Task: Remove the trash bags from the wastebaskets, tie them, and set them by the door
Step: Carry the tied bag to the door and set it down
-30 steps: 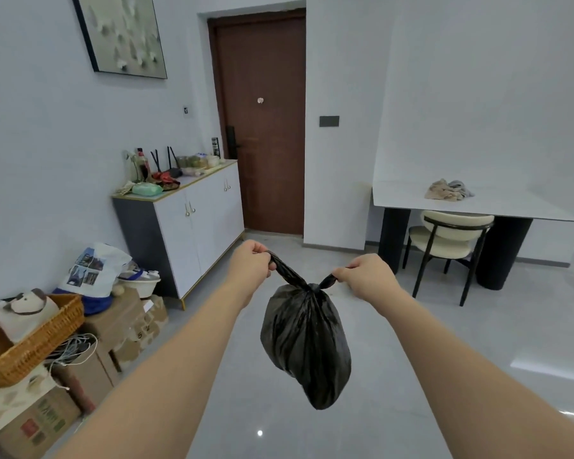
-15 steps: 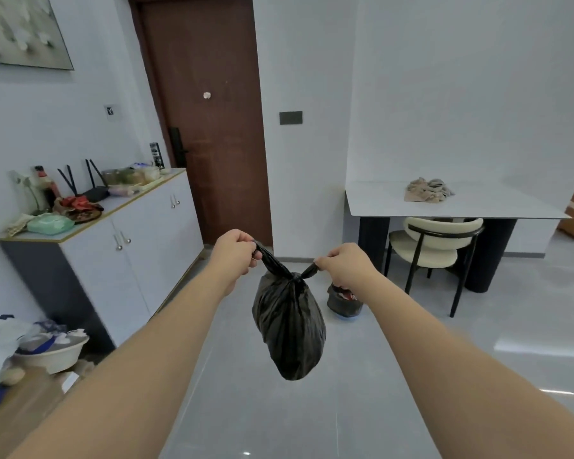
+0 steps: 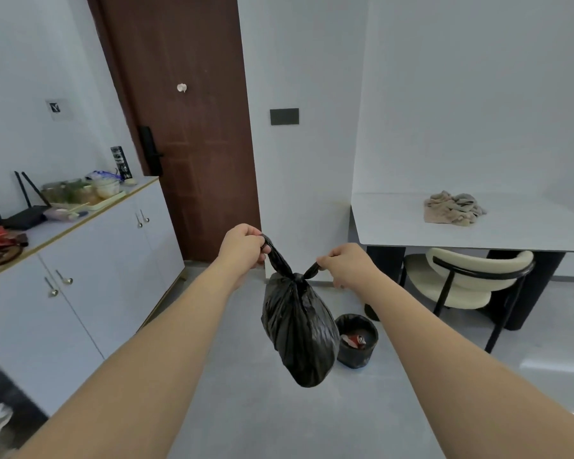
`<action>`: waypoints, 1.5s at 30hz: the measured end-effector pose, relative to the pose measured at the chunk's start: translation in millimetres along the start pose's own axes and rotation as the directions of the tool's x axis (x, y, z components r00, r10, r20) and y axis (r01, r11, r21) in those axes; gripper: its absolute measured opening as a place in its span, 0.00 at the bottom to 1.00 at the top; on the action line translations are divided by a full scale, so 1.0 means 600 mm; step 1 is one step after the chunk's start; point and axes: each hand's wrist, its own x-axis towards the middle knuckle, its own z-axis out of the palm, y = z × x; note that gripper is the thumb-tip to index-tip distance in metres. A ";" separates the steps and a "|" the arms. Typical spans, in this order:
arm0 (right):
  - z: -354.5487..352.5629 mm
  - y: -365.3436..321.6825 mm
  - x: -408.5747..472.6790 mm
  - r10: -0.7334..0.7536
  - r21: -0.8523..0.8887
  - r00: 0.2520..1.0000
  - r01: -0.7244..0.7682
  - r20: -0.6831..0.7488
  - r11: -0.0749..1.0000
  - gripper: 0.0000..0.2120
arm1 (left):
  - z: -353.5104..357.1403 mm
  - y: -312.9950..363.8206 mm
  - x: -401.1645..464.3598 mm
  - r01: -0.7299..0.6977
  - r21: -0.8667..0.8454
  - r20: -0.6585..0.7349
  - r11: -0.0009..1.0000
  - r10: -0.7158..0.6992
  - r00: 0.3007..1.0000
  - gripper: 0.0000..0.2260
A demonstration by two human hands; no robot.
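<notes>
Left hand (image 3: 242, 245) & right hand (image 3: 347, 265) each pinch one ear of a knotted black trash bag (image 3: 299, 329), hanging mid-air w/ ears pulled apart (likely cinching the knot) near the door (image 3: 179, 127); lined wastebasket (image 3: 358, 342) stands behind.

The door (image 3: 183, 127) looms nearer (wastebasket (image 3: 357, 341) now beside the bag (image 3: 299, 329)).

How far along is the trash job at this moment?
Done: one black bag is out of its bin, its neck knotted. In hand: the left hand and right hand each grip a knot tail, the bag hanging above the floor. Left: setting it by the door; the wastebasket by the table still holds a lined bag with trash.
</notes>
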 end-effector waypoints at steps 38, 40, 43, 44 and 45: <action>0.249 0.099 1.521 0.299 -0.061 0.949 -0.294 0.103 0.954 0.07 | 0.267 -0.269 1.522 0.059 0.488 0.045 0.871 -0.093 0.995 0.06; 0.297 0.142 1.582 0.342 -0.058 0.937 -0.338 0.078 0.939 0.07 | 0.278 -0.333 1.587 0.035 0.502 0.074 0.864 -0.083 0.994 0.06; 0.378 0.224 1.679 0.376 -0.072 0.926 -0.373 0.044 0.925 0.07 | 0.304 -0.449 1.683 0.052 0.487 0.092 0.872 -0.111 0.990 0.07; 0.408 0.257 1.709 0.380 -0.080 0.924 -0.376 0.039 0.923 0.08 | 0.314 -0.495 1.712 0.070 0.482 0.089 0.873 -0.128 0.988 0.08; 0.438 0.295 1.739 0.383 -0.091 0.923 -0.378 0.036 0.921 0.08 | 0.327 -0.545 1.740 0.084 0.486 0.081 0.870 -0.140 0.987 0.08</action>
